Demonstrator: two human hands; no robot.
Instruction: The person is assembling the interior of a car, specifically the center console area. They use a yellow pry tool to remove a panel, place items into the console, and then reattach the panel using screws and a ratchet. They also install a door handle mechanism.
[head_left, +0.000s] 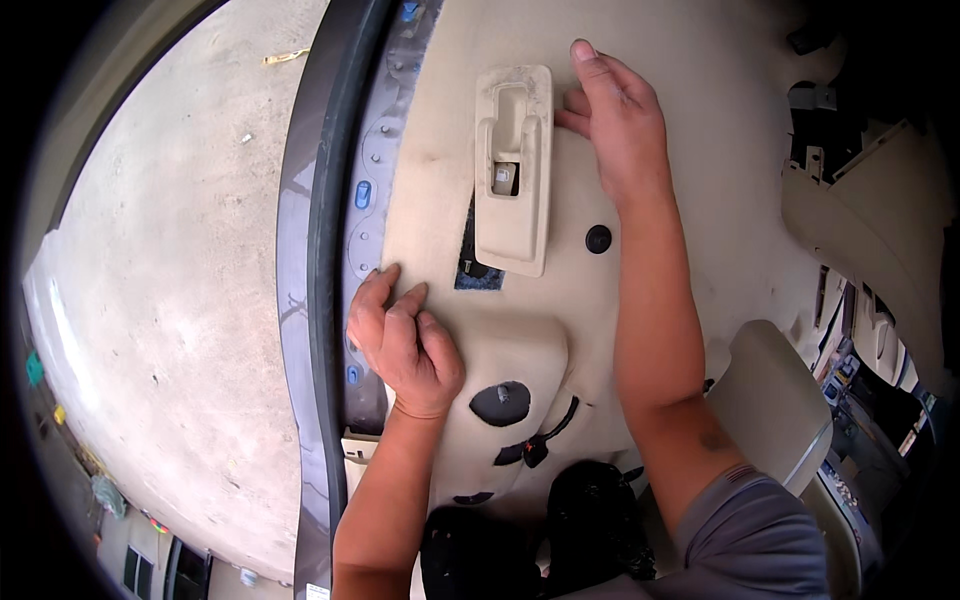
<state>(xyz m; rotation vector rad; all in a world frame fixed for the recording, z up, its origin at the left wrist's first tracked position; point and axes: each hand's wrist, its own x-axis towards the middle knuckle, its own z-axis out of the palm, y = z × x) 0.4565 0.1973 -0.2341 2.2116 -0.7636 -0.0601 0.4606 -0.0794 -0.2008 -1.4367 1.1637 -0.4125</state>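
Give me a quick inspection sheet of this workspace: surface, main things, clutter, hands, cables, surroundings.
Surface: beige fabric-like covering, with several dark openings.
Main things: long beige plastic panel with a recessed middle, marked at its upper end, partly over a dark cutout; round black disc to its right.
Clutter: thin yellow strip on the ground outside.
Hands: left hand at the covering's left edge; right hand beside the panel's upper right, fingers partly curled. Nothing seen held.
Cables: short black cable near a dark opening.
Surroundings: pale ground at left, oval blue clip along the edge.
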